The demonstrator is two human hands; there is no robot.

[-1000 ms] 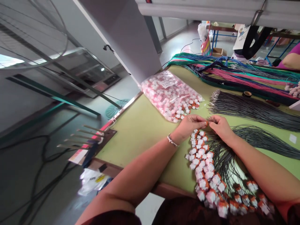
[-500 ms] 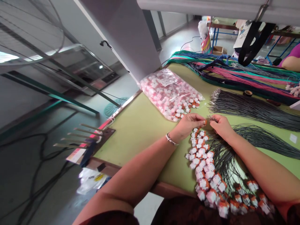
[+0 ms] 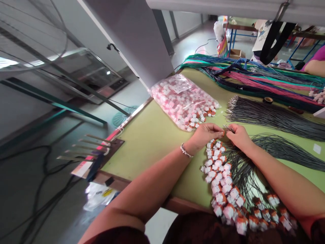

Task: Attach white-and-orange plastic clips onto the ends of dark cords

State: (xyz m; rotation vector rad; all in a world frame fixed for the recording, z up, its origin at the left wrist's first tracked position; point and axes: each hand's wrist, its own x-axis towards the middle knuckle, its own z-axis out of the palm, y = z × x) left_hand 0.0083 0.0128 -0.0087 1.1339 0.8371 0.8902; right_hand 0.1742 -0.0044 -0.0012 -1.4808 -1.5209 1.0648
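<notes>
My left hand [image 3: 207,135] pinches a small orange-and-white connector [image 3: 222,134] between thumb and fingertips. Just to its right, my right hand [image 3: 238,136] is closed on dark wires, whose metal-tipped ends [image 3: 228,127] poke out toward the connector. Whether the tips touch the connector I cannot tell. Below both hands, a curved row of orange-and-white connectors [image 3: 223,183] on dark wires [image 3: 245,176] runs down to the table's front edge. Beyond my left hand lies a clear plastic bag [image 3: 182,98] full of such connectors, several loose at its mouth.
Dark wire bundles [image 3: 274,117] lie on the green table [image 3: 144,135] at the right, near a roll of black tape [image 3: 267,100]. Coloured cables [image 3: 236,73] stretch across the back. A pronged metal rack [image 3: 93,149] is at the left edge. Another person's arm [image 3: 316,67] shows far right.
The hands stay almost in place, fingertips close together, with the connector and wires still held. The view has shifted very slightly.
</notes>
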